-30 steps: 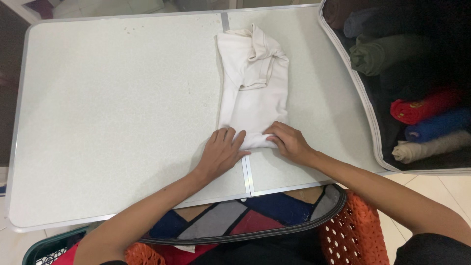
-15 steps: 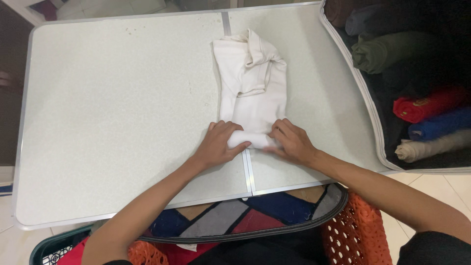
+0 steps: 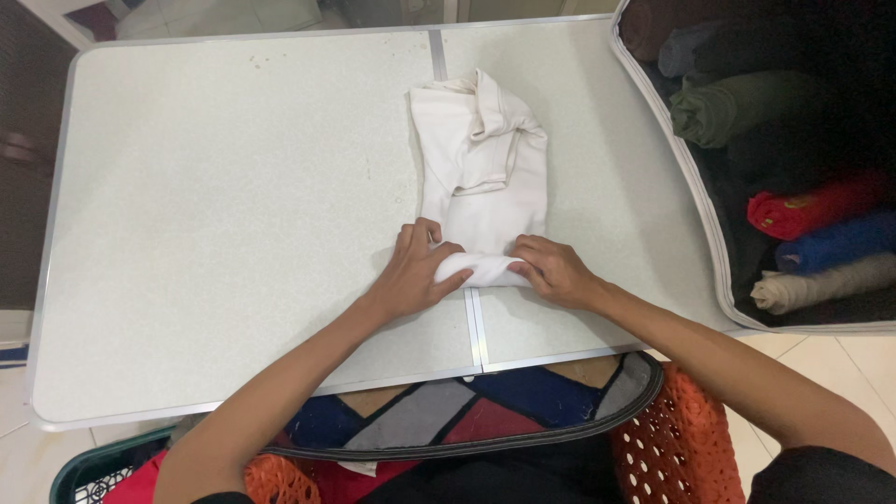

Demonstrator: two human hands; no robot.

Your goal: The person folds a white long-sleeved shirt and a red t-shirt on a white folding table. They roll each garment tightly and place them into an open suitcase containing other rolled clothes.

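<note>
nearest the camera sit an orange perforated basket (image 3: 677,439) and, on the other side, the rim of a green basket (image 3: 89,467), with a patchwork fabric (image 3: 467,411) of blue, grey and red panels between them, just below the near edge of the table (image 3: 215,215).

on the table the person's left hand (image 3: 411,275) and right hand (image 3: 553,271) are both closed around the near end of a white shirt (image 3: 481,177), fingers curled over a small tight roll (image 3: 478,269) of cloth. a second ago that end lay nearly flat under spread fingers; half a second ago a roll had begun to show; now it is rounder, and the left fingers wrap further over its top. the roll has crept a little away from the person, and the flat stretch of shirt beyond it is slightly shorter. judged from this, the shirt is being rolled from the hem toward the collar, and only the first turn or so is done.

beyond the hands the rest of the shirt lies along the table's centre seam, folded into a narrow strip with the collar and sleeves bunched at the far end.

farthest to the right, an open dark case (image 3: 691,187) rests on the table's edge, holding rolled garments in green (image 3: 728,103), red (image 3: 803,205), blue (image 3: 831,238) and beige (image 3: 821,280), all well apart from the hands.
</note>
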